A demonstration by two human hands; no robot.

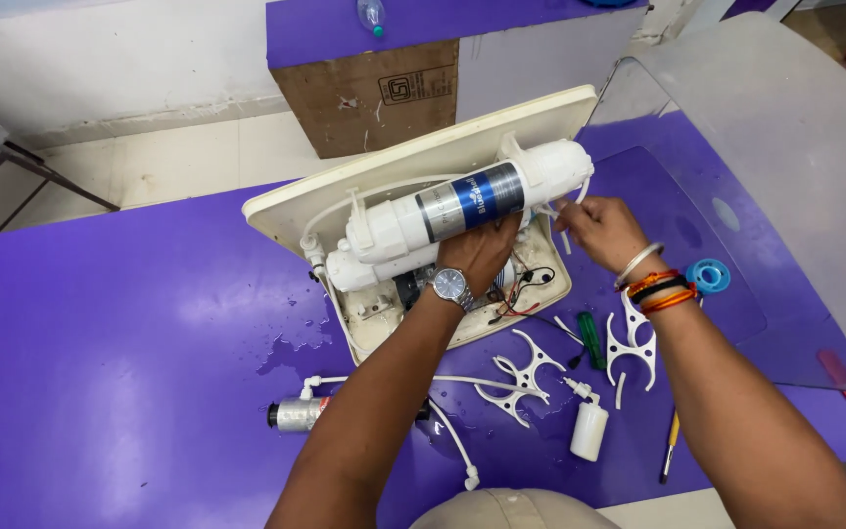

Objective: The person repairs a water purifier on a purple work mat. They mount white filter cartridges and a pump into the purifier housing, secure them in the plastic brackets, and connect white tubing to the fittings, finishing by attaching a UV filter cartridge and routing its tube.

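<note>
Atop the purifier tray (pixel 291 211) — left hand (pixel 482 250) gripping filter cartridge (pixel 467 206), long axis slanting up-right; right hand (pixel 599 230) pinching tubing (pixel 565 211) at its far end.

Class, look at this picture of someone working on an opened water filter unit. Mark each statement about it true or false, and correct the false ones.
1. The left hand rests under the white filter cartridge. True.
2. The right hand holds the green screwdriver. False: the screwdriver lies on the purple table; the fingers pinch a thin white tube.
3. A wristwatch is on the left wrist. True.
4. The table is dry. False: water is spilled on it.
5. White clips lie on the table. True.
</note>
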